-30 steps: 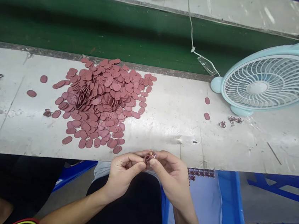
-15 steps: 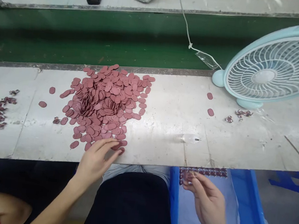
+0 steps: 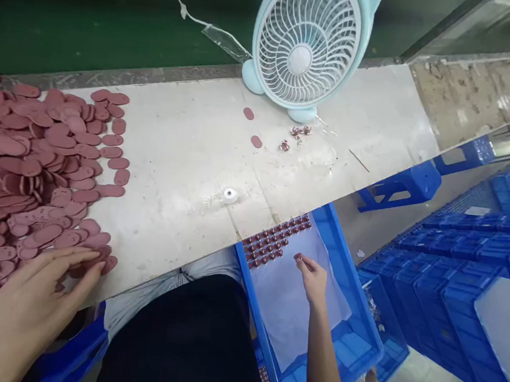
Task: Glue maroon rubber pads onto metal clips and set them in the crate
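At the near right edge of a heap of dusty-red oval pieces (image 3: 54,145), my left hand (image 3: 34,295) has its thumb and fingertips curled together on an oval piece (image 3: 105,252). Some of the ovals show tiny holes. My right hand (image 3: 313,282) is over the blue tray (image 3: 345,267), pinching a small reddish-brown piece (image 3: 298,256) between thumb and fingers; its details are too small to make out. Below that hand lies a white sheet (image 3: 279,303). Rows of small reddish-brown pieces with shiny metal parts (image 3: 265,247) fill the tray's far left corner.
A light-blue fan (image 3: 306,47) stands at the back of the white table (image 3: 182,147). Two loose ovals (image 3: 256,141) and a few metal-fitted pieces (image 3: 300,132) lie before it. A small white bottle (image 3: 229,195) is nearer. Blue crates (image 3: 453,297) are stacked at right.
The view has swung right and moved closer to the heap. My right hand has moved away from the tray's filled rows, over the bare sheet. The left hand stays at the heap's edge.
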The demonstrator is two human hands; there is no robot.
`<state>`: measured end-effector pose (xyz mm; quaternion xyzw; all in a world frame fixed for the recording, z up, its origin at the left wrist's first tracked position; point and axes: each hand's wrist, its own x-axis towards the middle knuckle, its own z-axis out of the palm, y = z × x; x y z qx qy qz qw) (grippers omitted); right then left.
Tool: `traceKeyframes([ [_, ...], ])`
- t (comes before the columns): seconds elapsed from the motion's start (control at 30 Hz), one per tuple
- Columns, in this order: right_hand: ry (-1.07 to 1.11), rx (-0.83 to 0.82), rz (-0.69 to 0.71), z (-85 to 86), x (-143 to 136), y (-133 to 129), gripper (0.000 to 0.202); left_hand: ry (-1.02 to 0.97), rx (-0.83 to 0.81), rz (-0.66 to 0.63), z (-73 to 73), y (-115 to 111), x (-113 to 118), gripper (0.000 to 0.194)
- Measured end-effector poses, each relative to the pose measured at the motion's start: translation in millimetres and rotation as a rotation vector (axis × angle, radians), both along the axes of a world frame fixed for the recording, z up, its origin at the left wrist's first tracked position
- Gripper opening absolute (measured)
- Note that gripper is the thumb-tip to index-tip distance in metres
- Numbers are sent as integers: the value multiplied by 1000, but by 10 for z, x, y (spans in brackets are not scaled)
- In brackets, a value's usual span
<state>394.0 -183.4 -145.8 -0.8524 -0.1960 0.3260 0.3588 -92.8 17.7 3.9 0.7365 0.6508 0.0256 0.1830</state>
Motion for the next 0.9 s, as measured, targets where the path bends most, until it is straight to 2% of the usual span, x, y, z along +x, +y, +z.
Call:
traceKeyframes([
  [0.13, -71, -111, 101, -412, 90, 11, 24, 44, 33, -26, 38, -4, 3, 28],
  [0.27, -148, -155, 223, -622, 111, -10, 26, 40, 109, -6, -18, -15, -41, 23],
  [0.47, -253, -139, 305, -814, 109, -97, 28, -51, 119, 15, -108, -20, -66, 20],
  [0.63, -310, -123, 304, -930, 115, -100, 29, -56, 115, 63, -51, -37, -31, 16],
  [0.73, -322, -120, 308, -957, 124, -81, 29, -19, 110, 88, -25, -45, -16, 15],
  [0.9, -323, -112, 323, -930, 122, -47, 27, -91, 129, 17, -88, -21, -61, 19],
])
